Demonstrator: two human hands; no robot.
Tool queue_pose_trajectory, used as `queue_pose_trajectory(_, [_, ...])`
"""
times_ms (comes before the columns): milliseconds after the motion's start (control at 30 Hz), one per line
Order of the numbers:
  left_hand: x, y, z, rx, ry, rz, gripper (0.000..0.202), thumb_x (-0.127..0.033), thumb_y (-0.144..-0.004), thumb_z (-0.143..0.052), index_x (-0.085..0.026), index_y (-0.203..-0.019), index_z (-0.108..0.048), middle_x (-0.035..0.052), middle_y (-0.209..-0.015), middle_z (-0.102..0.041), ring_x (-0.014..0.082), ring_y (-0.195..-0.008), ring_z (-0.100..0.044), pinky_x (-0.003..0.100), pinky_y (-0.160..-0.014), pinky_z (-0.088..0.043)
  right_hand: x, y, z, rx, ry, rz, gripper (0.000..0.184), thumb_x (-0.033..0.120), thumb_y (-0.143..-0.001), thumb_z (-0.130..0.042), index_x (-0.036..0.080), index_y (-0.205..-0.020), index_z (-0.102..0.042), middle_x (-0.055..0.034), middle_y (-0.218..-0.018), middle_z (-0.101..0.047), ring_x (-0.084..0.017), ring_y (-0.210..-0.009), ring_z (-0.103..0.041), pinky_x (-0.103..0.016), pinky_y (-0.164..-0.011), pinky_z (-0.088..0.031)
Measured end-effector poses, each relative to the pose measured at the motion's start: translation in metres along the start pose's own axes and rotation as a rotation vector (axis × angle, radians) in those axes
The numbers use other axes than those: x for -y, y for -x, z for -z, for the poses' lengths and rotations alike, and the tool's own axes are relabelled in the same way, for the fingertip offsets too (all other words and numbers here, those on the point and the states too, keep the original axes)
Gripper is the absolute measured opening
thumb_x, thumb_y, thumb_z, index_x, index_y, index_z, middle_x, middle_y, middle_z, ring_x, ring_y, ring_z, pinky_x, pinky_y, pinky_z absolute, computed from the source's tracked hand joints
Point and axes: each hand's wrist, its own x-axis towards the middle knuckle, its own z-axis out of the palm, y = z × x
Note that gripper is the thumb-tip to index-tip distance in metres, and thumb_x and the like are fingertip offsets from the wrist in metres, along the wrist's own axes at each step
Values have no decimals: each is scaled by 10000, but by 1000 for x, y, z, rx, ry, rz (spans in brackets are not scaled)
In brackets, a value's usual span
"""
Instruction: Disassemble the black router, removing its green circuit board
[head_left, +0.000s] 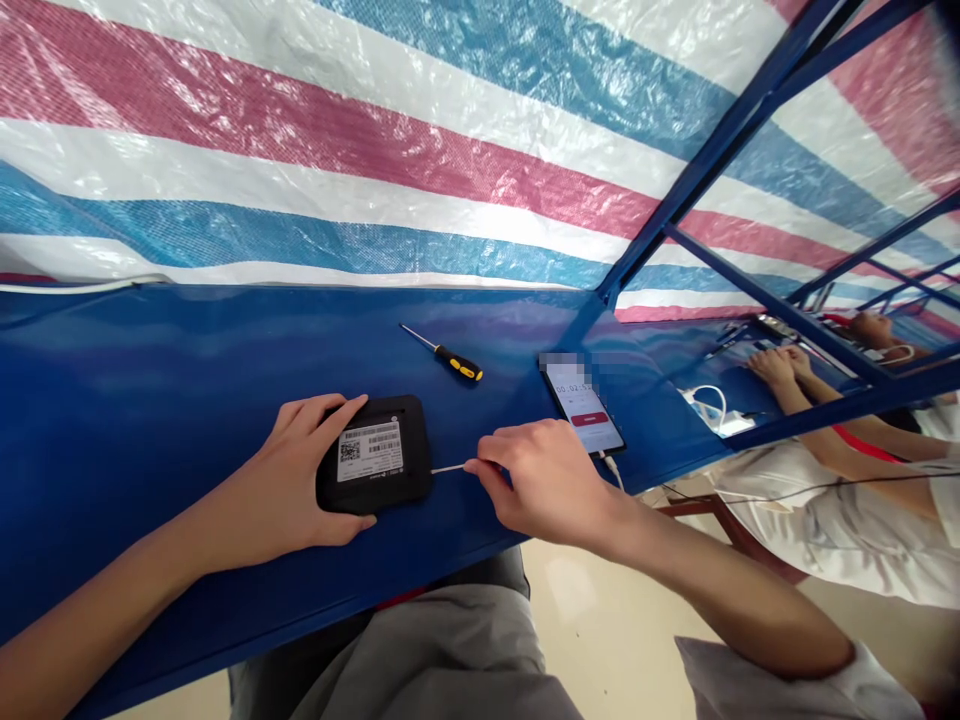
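A black, rounded box-shaped device (412,450) lies on the blue table, with a white printed label (371,450) facing up. Wrapped round its left end is my left hand (289,490), fingers along the far side and thumb along the near side. My right hand (551,480) pinches a thin pale rod or cord (448,468) between thumb and fingers. This piece runs straight to the device's right edge; whether it enters the device or only touches it I cannot tell. Its other end is hidden in my right hand.
A black and yellow screwdriver (459,363) lies beyond the device. Behind my right hand is a phone (581,400) showing a timer, with a white cable (613,470) plugged in. Blue metal frame bars (697,150) rise at right. Past them, another person's hands (780,365) rest over the table.
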Motion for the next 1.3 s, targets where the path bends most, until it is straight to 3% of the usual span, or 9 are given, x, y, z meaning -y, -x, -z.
queue_pose_trajectory(433, [2,1,-3,-17,-14,-28,1119,-718,-781,-727,-330,-1710,-239,145,-1629,-411,460,-1537,-364,595,-1152,-472,19,12,-9,-91,116,-1,324,221,-1046,-578,183,-747,-697,-58,-635,-640,-172,-541,-511,-346,-516,-173])
queue_pose_trajectory(633, [2,1,-4,-37,1,-34,1131,-710,-770,-741,-349,-1722,-249,134,-1617,-437,477,-1526,-378,594,-1148,-477,16,16,8,-129,132,2,328,232,-1037,-603,193,-725,-697,-50,-603,-628,-175,-510,-526,-353,-504,-148])
queue_pose_trajectory(867, [2,1,-5,-38,-7,-19,1126,-736,-766,-720,-282,-1704,-295,157,-1621,-437,468,-1531,-380,603,-1171,-461,19,-2,22,61,147,-35,297,217,-1037,-617,171,-780,-757,-98,-753,-774,-212,-614,-676,-350,-541,-171])
queue_pose_trajectory(1300, [7,1,-9,-62,-2,-51,1132,-719,-761,-736,-298,-1710,-287,154,-1613,-443,478,-1511,-394,634,-1172,-466,27,-10,33,155,245,-19,250,185,-1008,-613,167,-826,-784,-108,-829,-804,-243,-686,-723,-362,-537,-194])
